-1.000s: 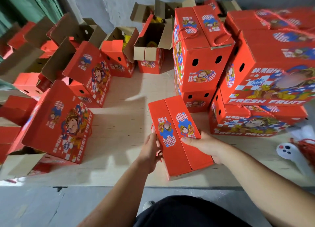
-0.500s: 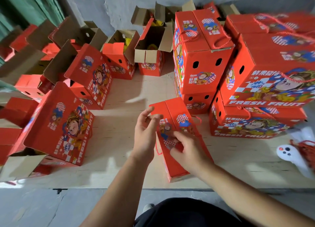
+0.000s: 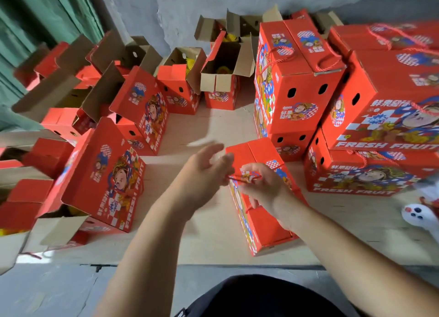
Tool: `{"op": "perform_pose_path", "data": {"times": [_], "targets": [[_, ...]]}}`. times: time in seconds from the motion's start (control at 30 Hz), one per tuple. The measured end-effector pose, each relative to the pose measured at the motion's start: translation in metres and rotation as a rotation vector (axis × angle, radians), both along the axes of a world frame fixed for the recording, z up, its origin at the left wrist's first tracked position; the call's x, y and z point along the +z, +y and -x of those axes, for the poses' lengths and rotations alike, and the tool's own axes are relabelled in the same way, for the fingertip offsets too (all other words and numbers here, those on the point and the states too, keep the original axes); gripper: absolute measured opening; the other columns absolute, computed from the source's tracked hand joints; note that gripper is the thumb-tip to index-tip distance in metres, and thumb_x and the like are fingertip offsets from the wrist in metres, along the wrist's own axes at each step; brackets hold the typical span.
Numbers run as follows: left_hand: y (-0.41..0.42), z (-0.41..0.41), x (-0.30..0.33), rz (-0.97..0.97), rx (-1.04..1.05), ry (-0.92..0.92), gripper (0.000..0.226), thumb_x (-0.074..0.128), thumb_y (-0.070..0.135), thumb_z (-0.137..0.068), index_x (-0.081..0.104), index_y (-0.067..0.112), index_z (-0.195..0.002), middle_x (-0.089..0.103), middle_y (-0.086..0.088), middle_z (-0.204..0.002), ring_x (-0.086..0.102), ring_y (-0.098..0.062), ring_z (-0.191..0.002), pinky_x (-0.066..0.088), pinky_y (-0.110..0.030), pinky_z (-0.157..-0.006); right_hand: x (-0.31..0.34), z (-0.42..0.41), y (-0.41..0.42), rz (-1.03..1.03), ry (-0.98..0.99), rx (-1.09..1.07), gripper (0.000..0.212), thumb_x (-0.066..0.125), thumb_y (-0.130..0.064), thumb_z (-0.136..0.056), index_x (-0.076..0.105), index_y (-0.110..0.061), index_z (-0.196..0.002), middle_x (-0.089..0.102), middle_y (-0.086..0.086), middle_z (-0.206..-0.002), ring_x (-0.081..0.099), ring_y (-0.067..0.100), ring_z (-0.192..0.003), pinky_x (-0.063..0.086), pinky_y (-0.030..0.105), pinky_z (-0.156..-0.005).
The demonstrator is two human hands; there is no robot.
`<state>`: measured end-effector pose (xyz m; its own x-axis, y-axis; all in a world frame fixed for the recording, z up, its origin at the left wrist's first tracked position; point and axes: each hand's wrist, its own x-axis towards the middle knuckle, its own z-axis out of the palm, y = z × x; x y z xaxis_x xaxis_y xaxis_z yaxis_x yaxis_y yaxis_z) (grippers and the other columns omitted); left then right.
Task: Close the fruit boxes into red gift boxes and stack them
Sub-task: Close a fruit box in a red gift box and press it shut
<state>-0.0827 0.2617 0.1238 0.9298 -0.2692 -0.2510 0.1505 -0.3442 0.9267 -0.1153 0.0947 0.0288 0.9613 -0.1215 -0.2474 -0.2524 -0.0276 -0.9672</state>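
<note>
A closed red gift box lies on the plywood board in front of me, its long top facing up. My right hand hovers over the top and pinches the box's red cord handle. My left hand is just left of the box, fingers spread and blurred; the cord's left end reaches its edge. To the right stands a stack of closed red boxes, with larger ones piled beside it.
Several open red boxes with raised cardboard flaps crowd the left side and the back, some showing yellow fruit. A white controller lies at the right edge. The board's front edge meets the concrete floor near my knees.
Both hands left the sides of the box, passed over its top, and now the right hand has lifted the cord handle. The left hand has risen off the top.
</note>
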Motion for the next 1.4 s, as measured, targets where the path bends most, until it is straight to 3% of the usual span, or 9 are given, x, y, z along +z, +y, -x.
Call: {"op": "perform_pose_path", "data": {"times": [0.17, 0.33, 0.4, 0.5, 0.8, 0.93, 1.17, 1.27, 1.4], "targets": [[0.036, 0.004, -0.016, 0.109, 0.177, 0.115, 0.016, 0.056, 0.027, -0.106, 0.063, 0.026, -0.121, 0.081, 0.002, -0.092, 0.077, -0.029, -0.085, 0.064, -0.041, -0.079, 0.009, -0.004, 0.009, 0.206, -0.031, 0.035, 0.049, 0.072, -0.005, -0.091, 0.058, -0.034, -0.128, 0.051, -0.003, -0.064, 0.052, 0.011, -0.051, 0.044, 0.021, -0.05], [0.05, -0.013, -0.051, 0.008, 0.236, -0.021, 0.016, 0.054, 0.023, -0.101, 0.066, 0.025, -0.111, 0.08, 0.007, -0.08, 0.071, -0.011, -0.065, 0.058, -0.035, -0.072, 0.008, -0.004, 0.028, 0.394, -0.059, 0.021, 0.034, 0.071, -0.018, -0.092, 0.063, -0.034, -0.121, 0.05, -0.008, -0.067, 0.046, 0.006, -0.054, 0.038, 0.026, -0.053], [0.053, -0.017, -0.063, -0.095, 0.223, -0.144, 0.018, 0.054, 0.032, -0.092, 0.069, 0.03, -0.102, 0.077, 0.015, -0.076, 0.073, -0.009, -0.071, 0.06, -0.035, -0.074, 0.013, -0.002, 0.029, 0.464, -0.067, -0.002, 0.009, 0.069, -0.027, -0.096, 0.071, -0.027, -0.105, 0.061, -0.006, -0.07, 0.051, 0.007, -0.06, 0.04, 0.031, -0.058], [0.057, -0.025, -0.076, -0.11, 0.246, -0.168, 0.025, 0.057, 0.037, -0.083, 0.073, 0.032, -0.102, 0.073, 0.009, -0.078, 0.07, -0.012, -0.075, 0.061, -0.041, -0.077, 0.028, -0.002, 0.026, 0.503, -0.103, -0.146, 0.041, 0.065, -0.041, -0.099, 0.067, -0.018, -0.065, 0.058, -0.008, -0.05, 0.046, 0.001, -0.045, 0.035, 0.02, -0.048], [0.011, 0.011, -0.119, 0.013, -0.235, -0.023, 0.017, 0.064, 0.029, -0.102, 0.058, 0.041, -0.114, 0.071, 0.012, -0.1, 0.069, -0.004, -0.087, 0.053, -0.02, -0.075, 0.134, -0.023, -0.006, 0.239, -0.018, -0.16, 0.034, 0.061, -0.034, -0.097, 0.058, -0.013, -0.07, 0.052, 0.002, -0.062, 0.044, 0.021, -0.049, 0.036, 0.031, -0.056], [0.001, 0.017, -0.113, 0.197, -0.003, -0.197, 0.009, 0.062, 0.031, -0.103, 0.061, 0.036, -0.11, 0.071, 0.016, -0.095, 0.066, -0.002, -0.084, 0.053, -0.018, -0.074, 0.198, -0.03, -0.04, -0.046, -0.256, -0.219, 0.038, 0.061, -0.037, -0.095, 0.061, -0.022, -0.06, 0.046, -0.003, -0.061, 0.031, 0.012, -0.047, 0.032, 0.024, -0.049], [-0.008, 0.01, -0.126, 0.243, 0.299, 0.064, 0.006, 0.06, 0.028, -0.105, 0.056, 0.026, -0.108, 0.067, -0.004, -0.109, 0.062, -0.013, -0.093, 0.049, -0.023, -0.077, 0.159, -0.027, -0.04, 0.296, -0.056, 0.01, 0.039, 0.064, -0.035, -0.098, 0.063, -0.012, -0.067, 0.053, 0.006, -0.052, 0.048, 0.02, -0.046, 0.041, 0.035, -0.061], [-0.006, 0.011, -0.132, 0.195, 0.406, -0.01, 0.004, 0.057, 0.023, -0.106, 0.059, 0.026, -0.109, 0.067, 0.002, -0.111, 0.063, 0.006, -0.09, 0.047, -0.009, -0.074, 0.143, -0.025, -0.038, 0.534, 0.003, 0.118, 0.041, 0.066, -0.037, -0.096, 0.059, -0.014, -0.063, 0.056, 0.0, -0.049, 0.051, 0.018, -0.048, 0.042, 0.031, -0.065], [0.009, -0.014, -0.111, 0.224, 0.609, -0.208, 0.013, 0.055, 0.031, -0.105, 0.063, 0.03, -0.114, 0.068, 0.007, -0.117, 0.061, 0.011, -0.101, 0.045, -0.009, -0.089, 0.192, -0.045, -0.057, 0.286, -0.254, 0.003, 0.042, 0.068, -0.042, -0.088, 0.062, -0.019, -0.053, 0.056, 0.0, -0.056, 0.046, 0.018, -0.041, 0.042, 0.029, -0.052]]}}
